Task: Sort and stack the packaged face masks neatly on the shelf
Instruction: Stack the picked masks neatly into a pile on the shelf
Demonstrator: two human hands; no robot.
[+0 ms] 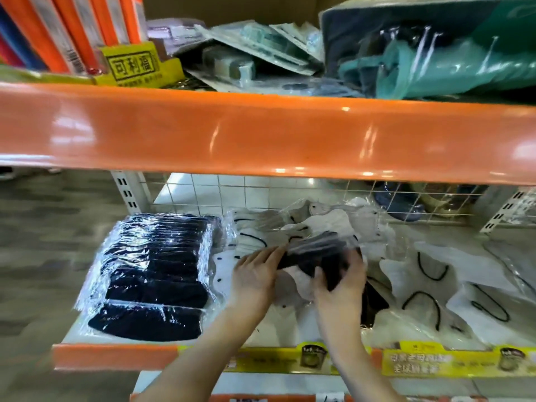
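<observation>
Fingers (268, 256) of the left hand (255, 278) are laid fairly straight against the left end of a small bundle of black packaged masks (314, 256), while the fingers (324, 281) of the right hand (340, 285) are curled round its right end, so the bundle is held between both hands just above the lower shelf (116, 355).

At the left of that shelf a neat stack of black masks (150, 274) in clear wrap is seen, overlapped front to back. The held bundle is judged to belong there. A slide could be set off if it is dropped onto the glossy wrap at an angle, since the packets rest on one another with little to stop them and the stack sits close to the shelf's left edge.

Beneath and to the right of the hands, loose white packaged masks (435, 274) with black ear loops are spread untidily. These could be dragged along by the slippery film or a caught loop as the bundle is carried leftward, and colours would be mixed again.

Only flat contact is given on the left side, so the bundle could fan open if the right hand's hold is loosened early. The orange beam (261, 134) overhead leaves limited room for lifting.
</observation>
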